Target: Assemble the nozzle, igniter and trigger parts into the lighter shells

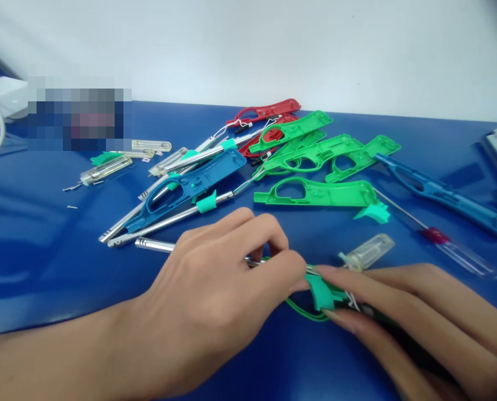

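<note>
A long-reach lighter in parts is between my hands, near the front of the blue table. My left hand (227,278) is closed, thumb and fingers pinching the lighter's metal tube (154,245), whose tip sticks out to the left. From the right, my right hand (423,317) grips the lighter's green handle shell, with fingertips at the teal trigger (321,292). A white wire (352,302) shows beside the trigger. Most of the shell is hidden under the fingers. Just behind my right fingers is a clear fuel tank (371,252); whether it touches the lighter I cannot tell.
Beyond my hands lie green handle shells (327,192), a blue shell (190,184), red shells (273,111) and metal tubes (168,220) with wires. Clear tanks (106,170) are at left. A screwdriver (461,253) and another blue shell (448,195) lie right. A white wall (248,50) stands behind.
</note>
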Demonstrator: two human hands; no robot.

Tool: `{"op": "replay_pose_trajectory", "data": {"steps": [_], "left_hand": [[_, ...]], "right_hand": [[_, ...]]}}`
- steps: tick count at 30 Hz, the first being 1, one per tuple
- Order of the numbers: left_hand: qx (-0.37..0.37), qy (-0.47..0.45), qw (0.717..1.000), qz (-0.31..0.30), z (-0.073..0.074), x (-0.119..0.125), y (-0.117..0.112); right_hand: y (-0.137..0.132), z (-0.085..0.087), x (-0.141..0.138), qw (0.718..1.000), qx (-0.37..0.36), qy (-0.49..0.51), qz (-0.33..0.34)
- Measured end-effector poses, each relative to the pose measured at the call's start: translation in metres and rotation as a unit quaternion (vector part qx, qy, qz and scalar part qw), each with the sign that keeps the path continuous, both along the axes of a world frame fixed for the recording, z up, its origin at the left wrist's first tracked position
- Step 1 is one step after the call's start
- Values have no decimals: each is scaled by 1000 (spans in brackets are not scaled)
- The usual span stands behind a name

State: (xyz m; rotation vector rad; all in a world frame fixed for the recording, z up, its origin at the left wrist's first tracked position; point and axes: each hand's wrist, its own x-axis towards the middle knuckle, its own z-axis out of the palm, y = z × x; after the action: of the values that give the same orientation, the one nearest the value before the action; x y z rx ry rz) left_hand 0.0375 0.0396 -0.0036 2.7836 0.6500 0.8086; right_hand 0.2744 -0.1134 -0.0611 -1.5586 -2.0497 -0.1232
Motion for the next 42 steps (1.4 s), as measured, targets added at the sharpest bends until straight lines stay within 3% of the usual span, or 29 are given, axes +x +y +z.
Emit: {"op": "replay_pose_trajectory", "data": {"steps": [8,12,27,35,38,42], "left_hand": [[-5,0,1000,4,-16,-28,-10],[-14,-16,1000,-7,-19,-31,-11],[-28,-24,999,-16,-17,-32,-15],[-33,-44,998,-12,-17,-35,-19],[-32,-42,998,-15,-18,-35,-17],[-28,-30,999,-16,-20,-33,-13]], "right_hand": [[2,5,5,1000,2,-9,23],[4,6,5,1000,1,-1,27],[15,17,-1,998,-17,49,38],[13,17,-3,999,-7,42,5],[7,14,-1,999,-10,51,-8],[-8,-6,10,998,-13,65,-4]]}}
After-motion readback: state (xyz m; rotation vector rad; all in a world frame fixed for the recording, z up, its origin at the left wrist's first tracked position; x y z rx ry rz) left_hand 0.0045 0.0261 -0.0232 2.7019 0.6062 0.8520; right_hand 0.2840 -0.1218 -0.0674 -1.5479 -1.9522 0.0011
